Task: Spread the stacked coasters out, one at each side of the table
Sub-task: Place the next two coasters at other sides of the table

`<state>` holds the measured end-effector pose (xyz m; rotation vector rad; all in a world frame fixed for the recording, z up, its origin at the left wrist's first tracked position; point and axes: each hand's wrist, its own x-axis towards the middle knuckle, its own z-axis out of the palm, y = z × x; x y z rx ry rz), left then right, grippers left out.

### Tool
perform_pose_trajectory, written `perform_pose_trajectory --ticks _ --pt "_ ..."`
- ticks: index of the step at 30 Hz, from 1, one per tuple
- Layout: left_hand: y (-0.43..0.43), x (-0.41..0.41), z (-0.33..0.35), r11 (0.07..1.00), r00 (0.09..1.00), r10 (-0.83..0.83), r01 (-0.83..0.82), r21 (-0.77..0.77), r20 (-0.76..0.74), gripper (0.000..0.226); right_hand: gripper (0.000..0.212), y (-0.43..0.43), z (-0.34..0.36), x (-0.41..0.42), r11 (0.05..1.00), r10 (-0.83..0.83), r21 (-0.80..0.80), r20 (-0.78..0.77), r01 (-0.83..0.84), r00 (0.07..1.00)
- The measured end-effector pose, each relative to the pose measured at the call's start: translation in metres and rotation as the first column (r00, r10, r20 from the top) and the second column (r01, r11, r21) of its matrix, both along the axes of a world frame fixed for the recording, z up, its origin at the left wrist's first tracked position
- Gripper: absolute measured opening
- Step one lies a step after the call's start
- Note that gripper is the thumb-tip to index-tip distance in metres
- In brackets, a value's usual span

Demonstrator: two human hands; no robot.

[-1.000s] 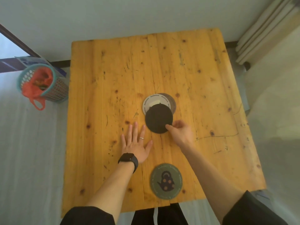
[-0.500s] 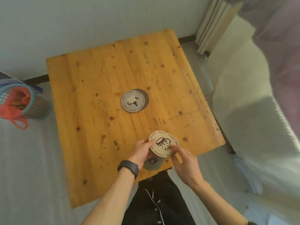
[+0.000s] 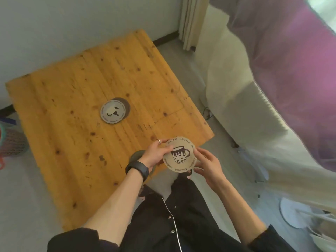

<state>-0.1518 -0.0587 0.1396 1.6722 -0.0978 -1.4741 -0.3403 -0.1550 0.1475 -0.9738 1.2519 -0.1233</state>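
A beige round coaster with a spotted mug drawing (image 3: pixel 180 156) is held face up over the table's near right corner. My left hand (image 3: pixel 156 154) pinches its left edge and my right hand (image 3: pixel 209 164) holds its right edge. A grey-white coaster (image 3: pixel 113 114) lies near the middle of the wooden table (image 3: pixel 72 99), on top of a darker coaster (image 3: pixel 126 106) that peeks out at its right. A greenish coaster (image 3: pixel 135 155) rests at the near edge, mostly hidden under my left wrist.
A mesh bin (image 3: pixel 11 142) stands on the floor at the left. White bedding (image 3: pixel 254 115) and a purple cover (image 3: pixel 300 60) fill the right side. A white wall runs behind the table. My dark trousers are below.
My right hand lifted the top coaster off the stack, turned it face up and brought it to the near right corner. My left hand left the table and took hold too. The view swung right.
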Motion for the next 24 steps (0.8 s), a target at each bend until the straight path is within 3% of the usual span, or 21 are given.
perform_pose_trajectory --ticks 4,10,17,24 --pt "-0.044 -0.015 0.010 0.987 0.986 -0.150 0.153 -0.042 0.078 0.031 0.022 -0.040 0.002 -0.026 0.993 0.107 -0.045 0.043 -0.105 0.993" --pt "-0.132 -0.059 -0.001 0.991 0.991 -0.116 0.110 0.078 0.065 0.034 0.027 -0.146 -0.016 -0.066 0.998 0.031 -0.054 0.030 -0.029 0.999" --pt "-0.237 -0.124 -0.025 0.972 0.978 0.142 -0.167 0.168 0.152 0.034 0.018 -0.295 -0.022 -0.093 0.892 0.420 -0.105 -0.170 -0.440 0.892" --pt "-0.300 -0.148 -0.025 0.929 0.948 0.280 -0.307 0.206 0.148 0.032 0.016 -0.390 -0.018 -0.086 0.782 0.561 -0.152 -0.249 -0.604 0.789"
